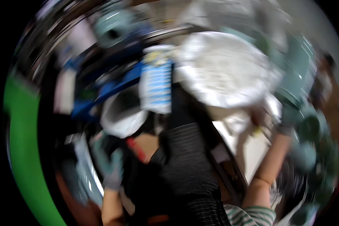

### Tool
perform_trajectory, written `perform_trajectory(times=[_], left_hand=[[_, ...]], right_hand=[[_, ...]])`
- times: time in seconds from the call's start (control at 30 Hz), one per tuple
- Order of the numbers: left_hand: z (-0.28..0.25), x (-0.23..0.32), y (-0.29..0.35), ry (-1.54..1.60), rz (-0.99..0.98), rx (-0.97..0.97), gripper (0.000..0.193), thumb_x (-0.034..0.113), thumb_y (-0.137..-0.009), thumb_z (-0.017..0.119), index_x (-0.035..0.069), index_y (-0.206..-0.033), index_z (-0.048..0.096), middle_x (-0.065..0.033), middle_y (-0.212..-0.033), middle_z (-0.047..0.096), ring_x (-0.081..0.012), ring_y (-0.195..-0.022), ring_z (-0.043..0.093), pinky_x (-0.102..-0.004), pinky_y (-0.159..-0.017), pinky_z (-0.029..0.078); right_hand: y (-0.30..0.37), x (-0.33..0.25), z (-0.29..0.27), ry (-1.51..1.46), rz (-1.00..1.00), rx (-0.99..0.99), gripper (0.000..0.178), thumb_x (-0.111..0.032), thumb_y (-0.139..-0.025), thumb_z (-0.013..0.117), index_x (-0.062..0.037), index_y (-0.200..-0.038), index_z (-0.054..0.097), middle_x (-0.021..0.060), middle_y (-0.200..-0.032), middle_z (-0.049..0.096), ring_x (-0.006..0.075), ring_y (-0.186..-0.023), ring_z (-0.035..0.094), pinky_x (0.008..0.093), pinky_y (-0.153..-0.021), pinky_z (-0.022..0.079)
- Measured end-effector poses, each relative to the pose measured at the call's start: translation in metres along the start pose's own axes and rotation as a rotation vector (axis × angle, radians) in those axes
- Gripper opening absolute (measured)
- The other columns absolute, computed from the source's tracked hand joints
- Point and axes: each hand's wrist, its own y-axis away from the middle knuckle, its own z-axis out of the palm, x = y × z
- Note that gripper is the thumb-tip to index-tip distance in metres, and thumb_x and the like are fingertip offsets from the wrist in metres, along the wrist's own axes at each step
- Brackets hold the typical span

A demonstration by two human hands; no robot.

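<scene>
Two gloved hands work in a badly blurred scene. The left hand (pixel 110 165) hangs low by a red tool (pixel 136 149); whether its fingers pinch anything I cannot tell. The right hand (pixel 290 118) reaches up to the right rim of a big white sack (pixel 226 67); its grip is smeared too. The sack lies broad, mouth toward the person, with no clear long axis. A firm grip on the rim, I judge, would keep it from sagging.

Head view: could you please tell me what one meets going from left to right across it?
Green band → gloved left hand → white-and-blue package → big white bag → gloved right hand. Everything is motion-blurred.
</scene>
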Motion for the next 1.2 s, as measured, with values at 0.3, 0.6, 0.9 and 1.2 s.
perform_trajectory(times=[0.3, 0.6, 0.9, 1.2], left_hand=[[-0.107, -0.222, 0.120, -1.020, -0.347, 0.385, 0.068, 0.036, -0.085, 0.081, -0.001, -0.136, 0.056, -0.0269, -0.128, 0.063, -0.0439, -0.115, 0.062, -0.0489, -0.101, 0.050], [-0.338, -0.354, 0.267, -1.212, -1.480, 1.118, 0.109, 0.068, -0.077, 0.070, -0.001, -0.154, 0.033, -0.0216, -0.151, 0.048, -0.0399, -0.139, 0.050, -0.0493, -0.116, 0.041], [-0.322, -0.278, 0.224, -1.495, -0.999, 0.503, 0.058, 0.057, -0.083, 0.076, 0.011, -0.118, 0.077, -0.0138, -0.135, 0.062, -0.0367, -0.138, 0.046, -0.0517, -0.112, 0.043], [-0.134, -0.024, 0.120, -0.188, -0.326, 0.406, 0.029, 0.004, -0.085, 0.071, -0.001, -0.113, 0.065, -0.0148, -0.120, 0.060, -0.0275, -0.104, 0.061, -0.0410, -0.090, 0.051]], right_hand=[[0.059, 0.060, 0.018, 1.454, -1.330, -0.081, 0.046, -0.033, -0.097, 0.075, 0.0007, -0.127, 0.064, 0.0140, -0.113, 0.065, 0.0370, -0.102, 0.063, 0.0468, -0.087, 0.055], [0.318, 0.000, 0.134, 0.818, -0.699, -0.751, 0.035, -0.016, -0.107, 0.057, 0.0062, -0.134, 0.058, 0.0209, -0.129, 0.064, 0.0329, -0.112, 0.063, 0.0455, -0.102, 0.052], [0.417, -0.018, 0.186, 0.253, 0.095, -1.183, 0.034, 0.001, -0.091, 0.063, 0.0056, -0.125, 0.063, 0.0186, -0.121, 0.065, 0.0265, -0.109, 0.063, 0.0369, -0.098, 0.050], [0.506, -0.026, 0.235, -0.184, 1.054, -1.490, 0.103, -0.027, -0.090, 0.083, -0.0008, -0.165, 0.017, 0.0130, -0.161, 0.037, 0.0233, -0.145, 0.042, 0.0380, -0.119, 0.037]])
